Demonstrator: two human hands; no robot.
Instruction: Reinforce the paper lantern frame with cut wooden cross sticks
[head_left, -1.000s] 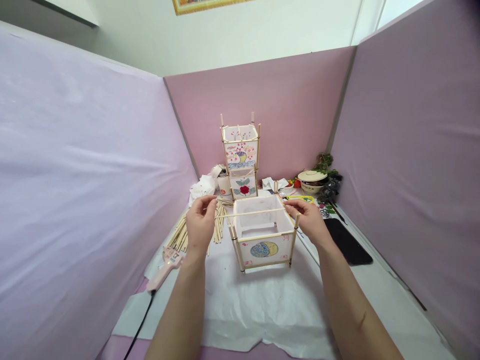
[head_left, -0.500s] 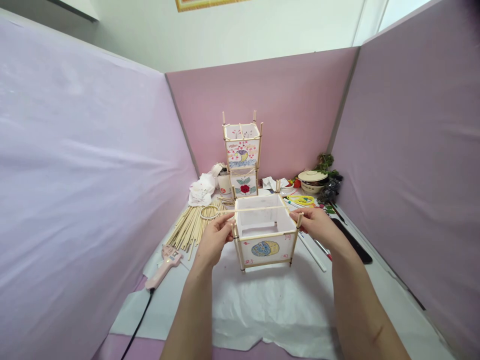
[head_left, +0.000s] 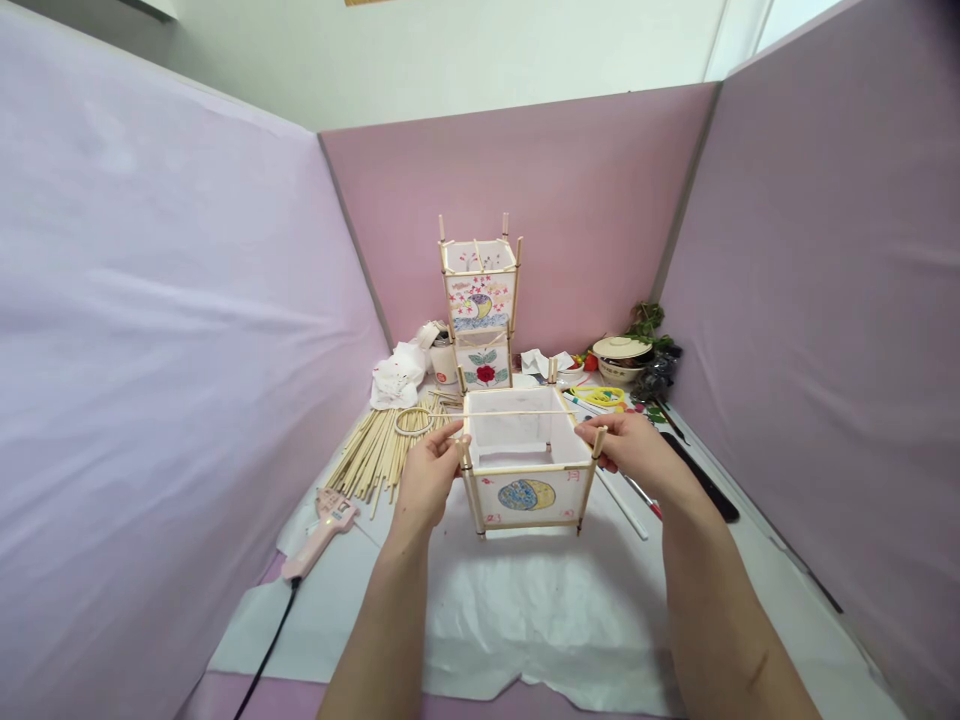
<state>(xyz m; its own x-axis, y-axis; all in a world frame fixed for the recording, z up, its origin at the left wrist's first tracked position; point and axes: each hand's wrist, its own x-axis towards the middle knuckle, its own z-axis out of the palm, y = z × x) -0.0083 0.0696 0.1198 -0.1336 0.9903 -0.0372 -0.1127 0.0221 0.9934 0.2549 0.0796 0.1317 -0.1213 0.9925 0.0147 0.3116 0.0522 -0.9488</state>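
Observation:
Between my hands is a square lantern (head_left: 529, 515) of thin wooden sticks and white paper, open at the top, with a blue-and-yellow round drawing on its near side. My left hand (head_left: 429, 478) is closed on its left side, near the front corner post. My right hand (head_left: 628, 445) grips the right side by the other front post. A thin stick (head_left: 517, 413) lies across the open top, its left end sticking out past the frame. Whether the lantern's feet touch the table is hard to tell. Some of my fingers are hidden behind the sides.
Behind stands a taller two-tier lantern (head_left: 481, 300). To the left are loose sticks (head_left: 364, 455), a ring (head_left: 413, 421) and a pink corded glue gun (head_left: 322, 535). To the right lie a black phone-like slab (head_left: 701, 480), a white rod (head_left: 624, 505) and a lidded bowl (head_left: 622, 360). Cloth-covered panels surround the table.
The view has shifted slightly, so everything sits a little farther left and higher. Both hands keep their hold on the lantern, and the thin stick still crosses its top.

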